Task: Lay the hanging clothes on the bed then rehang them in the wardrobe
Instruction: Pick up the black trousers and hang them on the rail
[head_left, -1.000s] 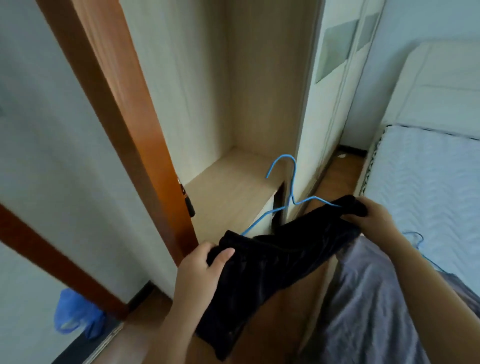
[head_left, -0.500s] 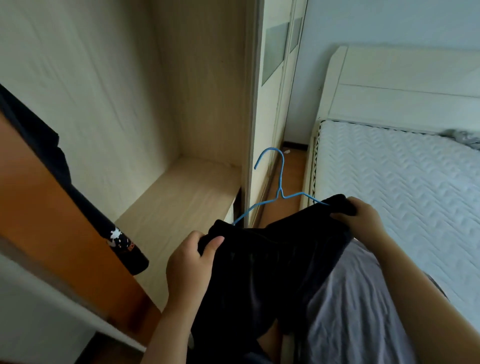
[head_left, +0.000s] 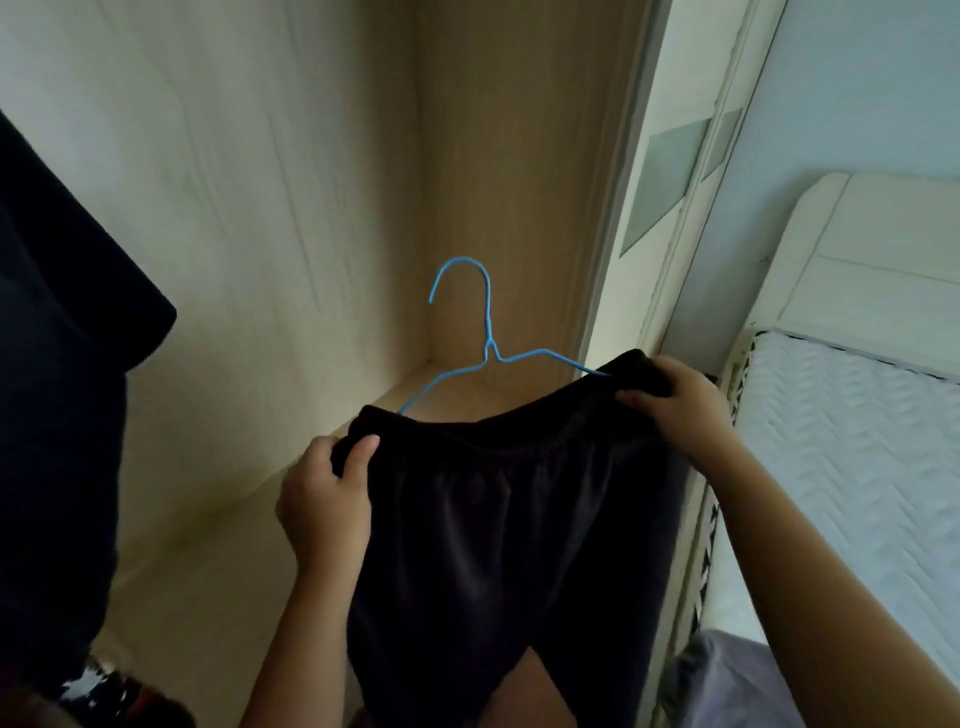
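A pair of black shorts (head_left: 498, 530) hangs on a thin blue wire hanger (head_left: 488, 338), whose hook stands upright above the waistband. My left hand (head_left: 327, 504) grips the left end of the waistband. At the right end, my right hand (head_left: 675, 405) grips the waistband together with the hanger arm. I hold the shorts up inside the open wardrobe (head_left: 291, 208), in front of its pale wood back wall. No rail is in view.
A dark garment (head_left: 57, 395) hangs at the left edge inside the wardrobe. The wardrobe's white doors (head_left: 670, 171) stand to the right. The bed (head_left: 852, 441) with a white quilted mattress lies at the far right, with a grey cloth (head_left: 727, 680) at its near corner.
The view has swung up and into the wardrobe. Both hands have lifted the shorts and hanger higher, so the garment now hangs straight down in front of the back wall.
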